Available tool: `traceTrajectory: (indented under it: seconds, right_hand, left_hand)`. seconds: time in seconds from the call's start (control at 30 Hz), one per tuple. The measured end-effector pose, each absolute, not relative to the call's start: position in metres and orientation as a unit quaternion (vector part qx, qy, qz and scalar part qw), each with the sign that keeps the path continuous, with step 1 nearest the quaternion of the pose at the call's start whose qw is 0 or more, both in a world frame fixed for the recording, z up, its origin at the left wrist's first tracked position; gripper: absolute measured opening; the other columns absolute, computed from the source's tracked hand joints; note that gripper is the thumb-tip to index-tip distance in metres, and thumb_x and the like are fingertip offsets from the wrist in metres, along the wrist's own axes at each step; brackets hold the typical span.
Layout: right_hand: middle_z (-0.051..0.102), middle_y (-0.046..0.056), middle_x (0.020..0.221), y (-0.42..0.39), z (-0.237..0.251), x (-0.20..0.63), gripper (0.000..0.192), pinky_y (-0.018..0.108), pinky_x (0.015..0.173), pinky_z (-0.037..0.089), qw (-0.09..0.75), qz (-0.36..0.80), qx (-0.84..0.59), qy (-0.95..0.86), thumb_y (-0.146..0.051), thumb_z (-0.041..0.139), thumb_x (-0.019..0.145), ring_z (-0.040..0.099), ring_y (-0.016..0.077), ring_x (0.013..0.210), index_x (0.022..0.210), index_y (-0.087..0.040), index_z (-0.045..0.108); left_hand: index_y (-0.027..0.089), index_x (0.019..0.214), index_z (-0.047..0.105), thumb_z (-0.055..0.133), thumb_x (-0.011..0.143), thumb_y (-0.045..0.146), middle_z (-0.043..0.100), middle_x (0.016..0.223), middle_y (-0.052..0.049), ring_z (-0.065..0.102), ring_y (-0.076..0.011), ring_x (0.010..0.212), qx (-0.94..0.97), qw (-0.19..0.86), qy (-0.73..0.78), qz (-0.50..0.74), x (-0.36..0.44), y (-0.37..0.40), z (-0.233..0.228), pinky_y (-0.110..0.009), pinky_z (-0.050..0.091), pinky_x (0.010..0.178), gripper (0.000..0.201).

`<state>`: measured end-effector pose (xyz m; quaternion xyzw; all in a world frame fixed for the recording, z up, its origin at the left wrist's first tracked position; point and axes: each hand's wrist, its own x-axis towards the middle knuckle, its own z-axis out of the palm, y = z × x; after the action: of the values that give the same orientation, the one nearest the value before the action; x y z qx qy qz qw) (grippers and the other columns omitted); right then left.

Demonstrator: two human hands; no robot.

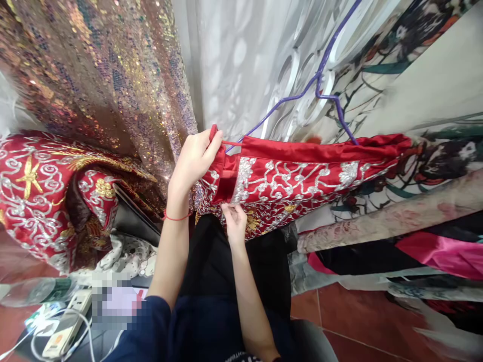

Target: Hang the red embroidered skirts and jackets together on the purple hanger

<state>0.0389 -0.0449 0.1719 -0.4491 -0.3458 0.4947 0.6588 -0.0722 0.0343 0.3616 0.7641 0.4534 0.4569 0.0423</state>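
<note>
A red satin skirt with silver and gold embroidery lies across in front of me, its plain red waistband uppermost. Through the waistband goes a purple wire hanger, its hook pointing up to the right. My left hand is closed on the left end of the waistband, thumb on top, with a red loop sticking up beside it. Lower down, my right hand pinches the fabric edge at the bottom of a dark red opening in the skirt's side. Both hands touch the skirt, and their fingertips are partly hidden.
Sequined fabric hangs at upper left. Another red embroidered garment lies below it. A plastic bottle and a power strip with white cables sit at lower left. Fabric rolls and folded cloth are stacked on the right.
</note>
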Motion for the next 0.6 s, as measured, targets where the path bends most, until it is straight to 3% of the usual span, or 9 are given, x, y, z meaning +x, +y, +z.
traceTrajectory:
  seconds: [0.2,0.33,0.43,0.6]
  right_hand:
    - [0.062,-0.002,0.061,-0.049,0.180,0.031,0.025,0.026,0.055,0.052,0.643,0.527,-0.436,-0.343,-0.042,0.074,0.074,0.061,0.0146,0.060,0.070,-0.020,0.063]
    - [0.067,0.001,0.075,-0.047,0.189,0.025,0.023,0.027,0.062,0.054,0.664,0.529,-0.422,-0.319,-0.040,0.070,0.077,0.066,0.0151,0.068,0.073,-0.019,0.062]
    - [0.068,0.002,0.083,-0.044,0.194,0.023,0.023,0.029,0.070,0.055,0.683,0.521,-0.418,-0.295,-0.039,0.070,0.078,0.068,0.0151,0.074,0.072,-0.019,0.060]
    - [0.069,0.004,0.086,-0.042,0.197,0.020,0.026,0.034,0.083,0.058,0.693,0.525,-0.406,-0.280,-0.039,0.072,0.076,0.072,0.0194,0.086,0.070,-0.019,0.057]
  left_hand:
    - [0.022,0.088,0.056,0.034,0.102,0.057,0.055,0.068,0.000,0.060,-0.0142,0.064,0.772,0.065,0.376,0.508,-0.076,0.047,0.387,-0.028,0.048,0.066,0.044]
    - [0.025,0.093,0.055,0.029,0.102,0.061,0.059,0.072,-0.001,0.063,-0.0159,0.067,0.790,0.001,0.350,0.504,-0.070,0.064,0.398,-0.030,0.050,0.070,0.045]
    - [0.025,0.093,0.057,0.042,0.100,0.057,0.051,0.061,0.002,0.053,-0.0146,0.055,0.754,-0.050,0.404,0.515,-0.072,0.082,0.394,-0.029,0.043,0.064,0.036]
    - [0.025,0.086,0.056,0.061,0.093,0.056,0.040,0.059,0.004,0.040,-0.0121,0.050,0.697,0.028,0.407,0.589,-0.072,0.090,0.389,-0.027,0.035,0.058,0.032]
